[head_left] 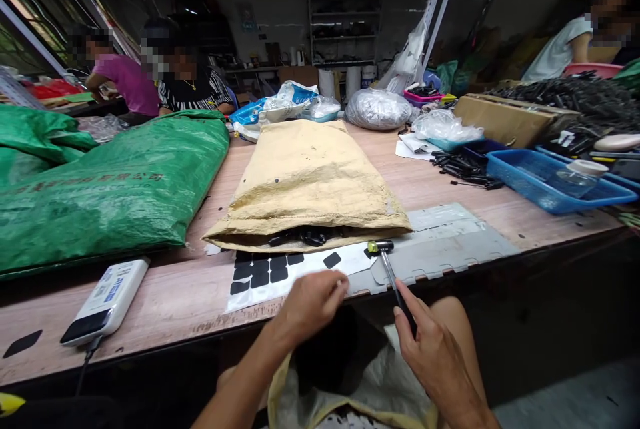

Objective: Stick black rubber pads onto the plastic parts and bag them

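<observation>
My right hand [433, 349] is wrapped round the black grip of a small hammer [386, 269]. Its head, yellow at one end and black at the other, is over the grey sheet [440, 242] at the table edge. My left hand [317, 295] is closed, thumb against curled fingers, just in front of a white sheet [295, 282] bearing black square stickers [260, 275]. Whatever it may pinch is too small to make out. Behind both hands lies a tan woven sack [310, 175], its mouth toward me, with black pieces [313, 237] inside.
A green sack [115, 182] and a white power bank [107, 299] with a cable are on the left. To the right are a blue basket [540, 182], loose black parts [465, 169] and a cardboard box [505, 119]. An open sack [370, 389] is at my lap. Several people sit beyond.
</observation>
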{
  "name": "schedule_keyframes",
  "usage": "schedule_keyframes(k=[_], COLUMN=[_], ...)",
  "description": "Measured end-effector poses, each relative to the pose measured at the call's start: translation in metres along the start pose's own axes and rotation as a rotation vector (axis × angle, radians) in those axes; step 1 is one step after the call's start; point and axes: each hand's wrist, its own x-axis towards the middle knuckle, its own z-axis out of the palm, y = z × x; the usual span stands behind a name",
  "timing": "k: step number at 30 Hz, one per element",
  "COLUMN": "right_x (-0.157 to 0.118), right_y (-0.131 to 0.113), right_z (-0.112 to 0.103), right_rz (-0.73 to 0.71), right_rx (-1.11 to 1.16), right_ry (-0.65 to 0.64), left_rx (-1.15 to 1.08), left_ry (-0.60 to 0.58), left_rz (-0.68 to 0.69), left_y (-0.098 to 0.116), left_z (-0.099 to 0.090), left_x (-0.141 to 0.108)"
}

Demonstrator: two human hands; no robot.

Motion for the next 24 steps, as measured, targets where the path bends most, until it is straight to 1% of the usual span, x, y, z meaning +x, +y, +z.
schedule_keyframes(k=[1, 2, 3, 4, 6, 9, 13, 15, 17, 20, 22, 24], right_x=[0.0, 0.0, 0.0, 0.0, 0.0, 0.0, 0.0, -0.001, -0.001, -0.001, -0.001, -0.001], right_y=[0.0, 0.0, 0.001, 0.001, 0.002, 0.003, 0.001, 0.0, -0.001, -0.002, -0.003, -0.003], right_z=[0.0, 0.0, 0.0, 0.0, 0.001, 0.002, 0.003, 0.003, 0.003, 0.002, 0.001, -0.001], right_rz=[0.001, 0.0, -0.001, -0.003, -0.009, -0.012, -0.009, -0.004, 0.002, 0.003, 0.003, 0.002], right_rx=[-0.002, -0.005, -0.007, -0.007, -0.004, 0.003, 0.008, 0.006, 0.003, 0.005, 0.01, 0.011], right_ry=[0.0, 0.0, 0.003, 0.006, 0.013, 0.019, 0.014, 0.02, 0.027, 0.025, 0.017, 0.01], left_rx=[0.093, 0.182, 0.27, 0.355, 0.479, 0.536, 0.556, 0.565, 0.548, 0.434, 0.338, 0.271], left_ry=[0.074, 0.108, 0.112, 0.1, 0.027, -0.052, -0.086, -0.075, -0.022, 0.102, 0.159, 0.177], left_rz=[-0.019, -0.04, -0.053, -0.074, -0.078, -0.048, -0.009, 0.022, 0.071, 0.144, 0.161, 0.15], left_y=[-0.007, -0.015, -0.023, -0.032, -0.046, -0.057, -0.057, -0.055, -0.051, -0.04, -0.031, -0.025], left_z=[-0.012, -0.023, -0.032, -0.04, -0.049, -0.055, -0.057, -0.059, -0.061, -0.06, -0.055, -0.048], left_x=[0.018, 0.035, 0.051, 0.065, 0.086, 0.102, 0.107, 0.105, 0.101, 0.087, 0.073, 0.059])
